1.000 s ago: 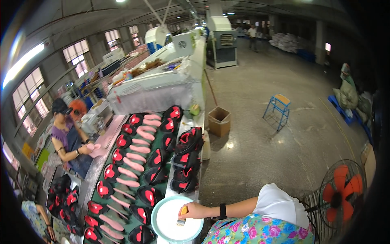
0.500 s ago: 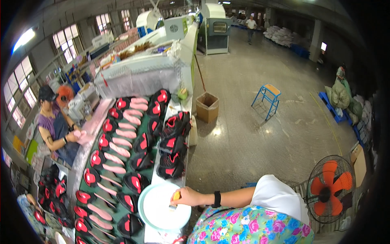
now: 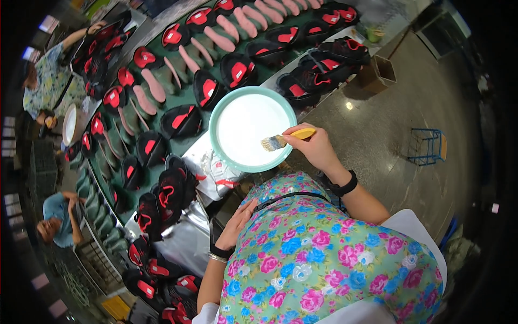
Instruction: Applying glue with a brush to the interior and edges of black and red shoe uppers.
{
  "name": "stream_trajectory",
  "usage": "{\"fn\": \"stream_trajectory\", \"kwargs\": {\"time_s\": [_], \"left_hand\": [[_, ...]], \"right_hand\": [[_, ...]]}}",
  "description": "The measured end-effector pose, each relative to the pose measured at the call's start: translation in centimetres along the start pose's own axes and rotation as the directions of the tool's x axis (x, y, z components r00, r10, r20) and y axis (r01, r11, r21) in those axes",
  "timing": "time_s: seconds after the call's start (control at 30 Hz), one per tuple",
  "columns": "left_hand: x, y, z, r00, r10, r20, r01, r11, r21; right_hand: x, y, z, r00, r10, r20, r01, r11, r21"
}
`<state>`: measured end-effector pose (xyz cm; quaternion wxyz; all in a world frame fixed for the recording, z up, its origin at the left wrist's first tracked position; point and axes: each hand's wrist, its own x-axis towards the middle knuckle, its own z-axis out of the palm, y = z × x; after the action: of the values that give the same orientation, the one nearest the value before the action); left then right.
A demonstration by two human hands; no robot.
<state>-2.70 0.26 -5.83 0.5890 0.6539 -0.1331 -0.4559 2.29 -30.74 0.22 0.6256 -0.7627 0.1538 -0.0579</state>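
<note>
My right hand (image 3: 319, 148) grips a paintbrush (image 3: 274, 142) with a yellow handle and pale bristles. The brush is over the near right part of a pale green basin (image 3: 215, 141) of white liquid (image 3: 245, 121); I cannot tell whether its bristles touch the liquid. My left hand (image 3: 236, 225) lies against the floral apron (image 3: 318, 237) at my waist, fingers stretched out and holding nothing. Beyond the basin, black and red shoe uppers (image 3: 237, 70) and pink insoles (image 3: 154, 86) lie in rows with dull green shoe-shaped pieces (image 3: 174, 81).
Piled shoes (image 3: 324, 70) stand right of the basin, more (image 3: 170, 189) to its left. A cardboard box (image 3: 372, 78) and a blue-framed stool (image 3: 429, 147) stand on the floor. Two co-workers, one in a patterned top (image 3: 51, 89), one in blue (image 3: 62, 224), are at far left.
My view has swung left and down, bringing my left hand and the near shoes into sight. The brush stays in my right hand, over the basin, with its bristles now plainly visible.
</note>
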Motion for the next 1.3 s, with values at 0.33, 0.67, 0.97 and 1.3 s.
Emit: {"fn": "stream_trajectory", "kwargs": {"time_s": [0.33, 0.67, 0.97, 1.3], "left_hand": [[1.9, -3.0, 0.6, 1.0, 0.022, 0.012, -0.024, 0.953, 0.302], [-0.2, -1.1, 0.4, 0.955, -0.035, -0.293, 0.078, 0.987, 0.137], [-4.7, 3.6, 3.2, 0.987, 0.039, -0.155, 0.009, 0.956, 0.295], [-5.4, 2.3, 3.9, 0.953, 0.064, -0.297, 0.026, 0.957, 0.289]], "right_hand": [[0.6, 1.0, 0.8, 0.987, 0.139, 0.075, -0.14, 0.99, 0.019], [0.4, 0.8, -0.1, 0.978, 0.169, 0.122, -0.173, 0.985, 0.019], [0.6, -0.5, -0.3, 0.978, 0.164, 0.125, -0.152, 0.983, -0.103], [1.5, -1.1, -0.3, 0.973, 0.178, 0.147, -0.162, 0.98, -0.112]]}}
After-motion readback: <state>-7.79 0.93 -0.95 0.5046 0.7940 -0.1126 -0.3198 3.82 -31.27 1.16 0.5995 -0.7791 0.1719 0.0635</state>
